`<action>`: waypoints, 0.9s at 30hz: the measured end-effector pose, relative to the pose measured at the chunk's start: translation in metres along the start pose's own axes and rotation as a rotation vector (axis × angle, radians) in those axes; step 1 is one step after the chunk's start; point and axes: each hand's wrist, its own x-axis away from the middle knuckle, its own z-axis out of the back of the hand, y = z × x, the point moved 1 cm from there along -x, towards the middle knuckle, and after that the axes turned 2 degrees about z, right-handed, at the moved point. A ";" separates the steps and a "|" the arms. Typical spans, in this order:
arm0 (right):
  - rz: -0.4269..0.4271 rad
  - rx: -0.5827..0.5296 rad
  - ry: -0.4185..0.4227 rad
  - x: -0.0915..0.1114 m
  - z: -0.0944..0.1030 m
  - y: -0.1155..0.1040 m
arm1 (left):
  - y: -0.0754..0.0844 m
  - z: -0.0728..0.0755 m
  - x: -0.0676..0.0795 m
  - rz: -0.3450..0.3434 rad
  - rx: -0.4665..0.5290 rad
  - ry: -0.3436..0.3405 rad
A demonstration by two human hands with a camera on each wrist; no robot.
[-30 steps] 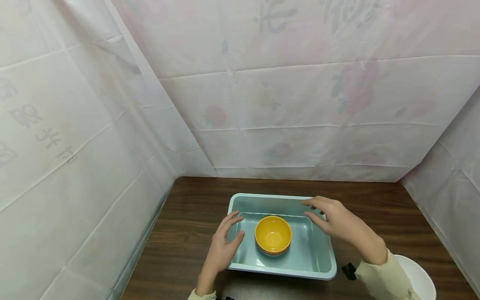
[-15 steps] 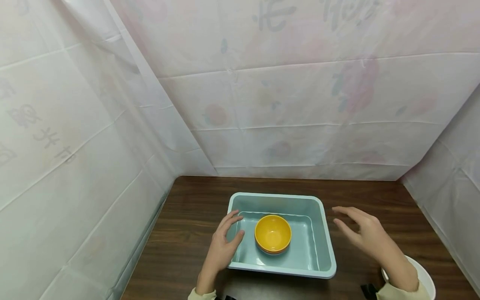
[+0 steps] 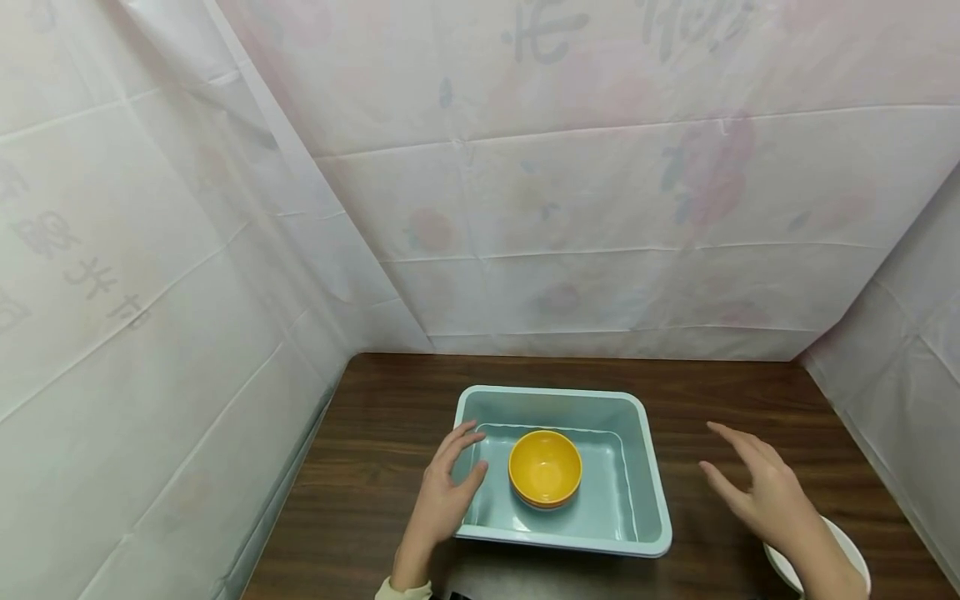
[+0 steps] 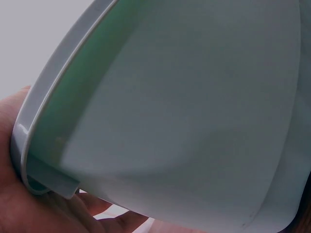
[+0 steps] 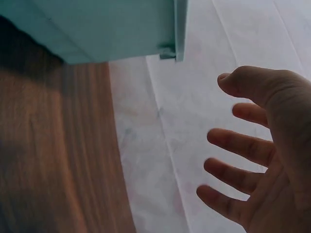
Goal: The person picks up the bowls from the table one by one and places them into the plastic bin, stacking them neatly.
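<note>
Recorded first, as the largest item, white sheeting (image 3: 525,208), creased along fold lines and printed with faint pink shapes and grey characters, behind and to both sides of the work area. Found in front of it a dark brown wood-grain table (image 3: 390,417).

Sighted on the table a pale blue-green rectangular tray (image 3: 607,487), upright, with raised walls and a lipped rim. Noted at lower right a round white dish (image 3: 851,547), well apart from the tray and partly hidden by the right forearm.

Observed the left hand (image 3: 442,493) at the tray's left side, with fingers and thumb spaced apart over the edge. Grip assessed as released. Unable to tell from either view about contact between hand and rim.

Observed the right hand (image 3: 765,487) to the right of the tray and apart from it, near the white dish. Grip assessed as released, with fingers spread and thumb held away, confirmed in the right wrist view.

Located inside the tray, near the middle of its floor, a yellow bowl (image 3: 546,467), upright, well clear of both hands. Detected further edges beneath its rim; unable to tell about stacking. Listed last, a pale yellow cuff (image 3: 401,592) at the left wrist.
</note>
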 end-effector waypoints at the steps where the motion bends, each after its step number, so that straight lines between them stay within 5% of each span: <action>1: -0.008 -0.005 -0.005 0.001 0.000 0.003 | 0.000 0.000 0.000 0.001 0.000 0.000; 10: -0.022 0.037 -0.020 0.013 -0.004 0.032 | 0.000 0.000 0.000 0.002 0.000 -0.001; 19: -0.306 0.132 -0.339 0.020 0.004 0.053 | 0.001 0.001 0.000 0.006 0.004 0.000; 27: -0.419 0.124 -0.494 0.030 0.010 0.068 | 0.002 0.001 0.000 0.005 0.004 0.001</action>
